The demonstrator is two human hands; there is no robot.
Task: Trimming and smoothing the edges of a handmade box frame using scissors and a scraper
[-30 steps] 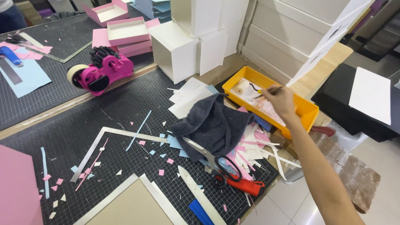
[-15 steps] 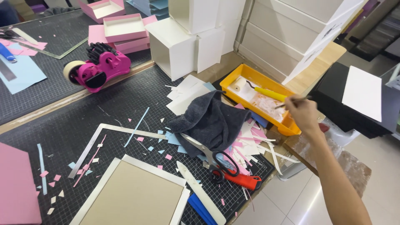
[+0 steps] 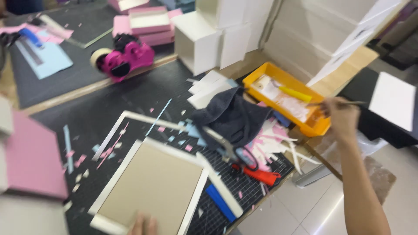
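Right hand [image 3: 344, 116] fingers pinched shut on a thin brush [image 3: 348, 103], just past the orange tray [image 3: 320, 127] at the table's right edge. Left hand [image 3: 143, 225] fingertips touch the brown board [image 3: 152, 187] at the near edge; grip can't tell

Right hand [image 3: 342, 116] gripping brush [image 3: 348, 103]

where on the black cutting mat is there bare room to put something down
The barest patch is the black cutting mat between the pink tape dispenser and the white strip. It is crowded around the dark grey cloth, the scissors and the yellow tray; the brown board fills the near edge.
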